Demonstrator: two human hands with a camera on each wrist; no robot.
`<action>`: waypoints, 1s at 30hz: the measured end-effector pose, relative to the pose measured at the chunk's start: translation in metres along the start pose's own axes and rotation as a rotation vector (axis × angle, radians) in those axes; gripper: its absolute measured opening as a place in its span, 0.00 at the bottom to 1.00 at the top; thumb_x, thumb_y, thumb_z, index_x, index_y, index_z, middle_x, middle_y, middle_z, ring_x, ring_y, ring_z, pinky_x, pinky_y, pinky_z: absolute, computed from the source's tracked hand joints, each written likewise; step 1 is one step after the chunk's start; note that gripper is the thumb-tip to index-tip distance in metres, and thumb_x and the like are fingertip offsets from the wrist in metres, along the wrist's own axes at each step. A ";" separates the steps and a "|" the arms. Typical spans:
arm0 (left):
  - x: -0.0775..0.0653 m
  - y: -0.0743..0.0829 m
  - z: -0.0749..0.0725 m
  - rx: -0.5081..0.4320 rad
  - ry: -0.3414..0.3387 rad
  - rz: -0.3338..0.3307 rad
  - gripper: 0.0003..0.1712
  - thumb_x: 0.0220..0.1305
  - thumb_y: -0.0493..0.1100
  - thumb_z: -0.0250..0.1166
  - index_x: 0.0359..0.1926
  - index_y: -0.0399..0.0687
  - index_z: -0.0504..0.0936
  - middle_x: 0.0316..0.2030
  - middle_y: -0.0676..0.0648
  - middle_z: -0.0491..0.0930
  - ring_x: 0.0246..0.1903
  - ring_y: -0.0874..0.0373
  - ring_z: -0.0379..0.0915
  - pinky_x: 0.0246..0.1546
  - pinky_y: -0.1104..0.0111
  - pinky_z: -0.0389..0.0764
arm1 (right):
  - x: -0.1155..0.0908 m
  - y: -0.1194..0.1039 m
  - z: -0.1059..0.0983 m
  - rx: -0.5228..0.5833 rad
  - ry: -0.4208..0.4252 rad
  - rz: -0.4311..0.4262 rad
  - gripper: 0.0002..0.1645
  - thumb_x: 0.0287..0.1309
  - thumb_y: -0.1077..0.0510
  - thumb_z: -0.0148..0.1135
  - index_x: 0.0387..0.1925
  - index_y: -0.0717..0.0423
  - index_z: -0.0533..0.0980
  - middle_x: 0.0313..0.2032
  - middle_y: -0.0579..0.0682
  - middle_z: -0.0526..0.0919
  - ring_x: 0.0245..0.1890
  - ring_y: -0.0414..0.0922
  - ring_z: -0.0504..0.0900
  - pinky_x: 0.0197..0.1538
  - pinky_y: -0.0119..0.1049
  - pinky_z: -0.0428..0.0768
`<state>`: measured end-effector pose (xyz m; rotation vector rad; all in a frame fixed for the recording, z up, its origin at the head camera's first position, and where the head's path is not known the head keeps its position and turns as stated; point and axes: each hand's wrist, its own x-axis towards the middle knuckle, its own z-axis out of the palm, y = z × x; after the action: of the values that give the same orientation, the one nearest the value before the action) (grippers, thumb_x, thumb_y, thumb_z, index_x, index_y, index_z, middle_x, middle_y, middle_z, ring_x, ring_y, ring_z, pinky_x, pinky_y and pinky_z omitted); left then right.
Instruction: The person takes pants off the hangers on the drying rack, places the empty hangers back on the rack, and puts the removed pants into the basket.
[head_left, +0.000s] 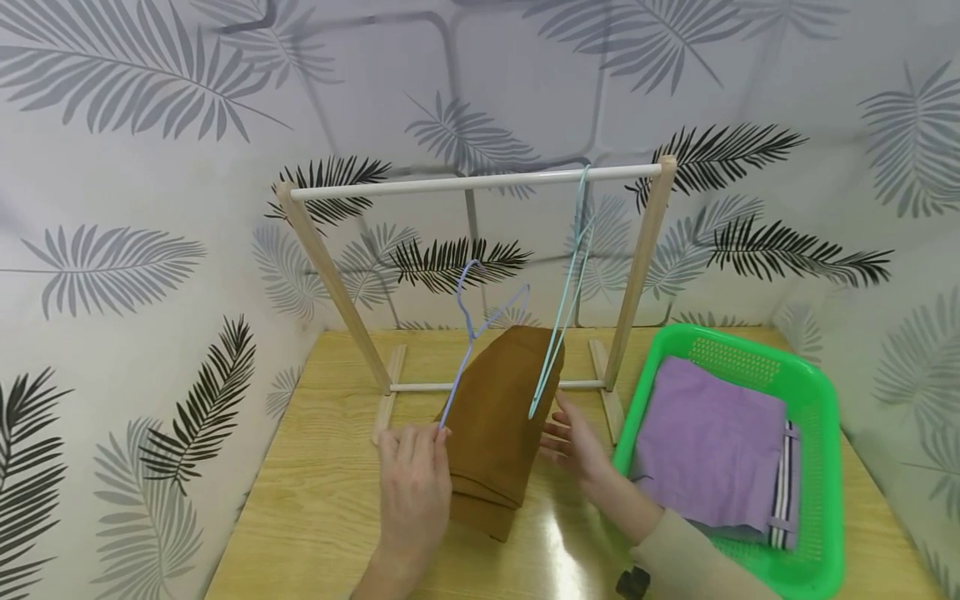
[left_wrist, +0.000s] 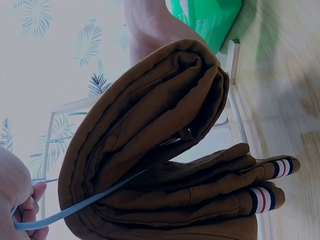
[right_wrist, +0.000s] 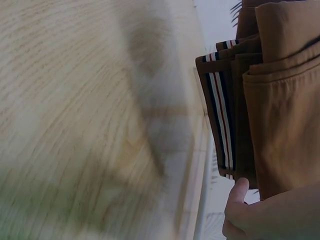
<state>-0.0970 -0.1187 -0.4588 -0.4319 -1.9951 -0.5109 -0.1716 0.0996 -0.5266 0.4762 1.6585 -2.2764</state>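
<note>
Folded brown trousers [head_left: 495,417] hang doubled over the lower bar of a lilac-blue wire hanger [left_wrist: 75,207], above the table in front of a small rack. My left hand [head_left: 411,483] grips one end of that hanger. Layers of cloth fold over the bar in the left wrist view, with striped bands showing at the lower ends. On the other side, my right hand [head_left: 573,442] is at the trousers' right edge with its fingers extended. In the right wrist view a fingertip [right_wrist: 241,187] is right at the lower edge, near the striped waistband [right_wrist: 220,120].
A wooden rack with a white top bar [head_left: 450,183] stands at the back. From it hangs a bare mint-green hanger [head_left: 533,408], overlapping the trousers in the head view. To the right, a green basket [head_left: 825,467] holds a folded purple garment [head_left: 705,450] with a striped band.
</note>
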 end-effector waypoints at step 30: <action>-0.008 0.014 0.006 0.000 -0.041 -0.003 0.25 0.85 0.45 0.47 0.34 0.34 0.82 0.24 0.48 0.73 0.32 0.57 0.61 0.35 0.71 0.64 | 0.001 0.012 0.032 -0.022 0.207 -0.101 0.57 0.67 0.28 0.59 0.72 0.72 0.61 0.65 0.64 0.75 0.60 0.54 0.79 0.68 0.50 0.76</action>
<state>-0.0909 -0.1045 -0.4664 -0.4428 -2.0357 -0.5079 -0.1704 0.0653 -0.5285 0.6564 1.8425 -2.3457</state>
